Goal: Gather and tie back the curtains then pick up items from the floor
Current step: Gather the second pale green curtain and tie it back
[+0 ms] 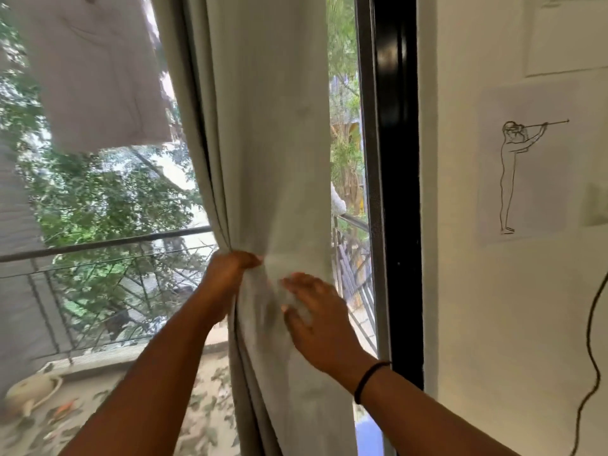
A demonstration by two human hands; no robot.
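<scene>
The left hand (230,274) bunches the pale curtain (263,143); the right hand (316,317) lies flat, fingers straight. I'd sweep loose folds leftward before tying.

One curtain (263,143) hangs in view, gathered into a single bunch. Two hands: one left hand (230,274) gripping the folds, one right hand (316,320) flat on the cloth. One black band (368,380) sits on the right wrist. One pale garment (95,70) hangs outside. Two sheets are on the wall: one drawing (523,162) of a figure, one paper (566,34) above it. One black cable (592,357) runs down the wall. One railing (105,241) crosses outside the window
</scene>
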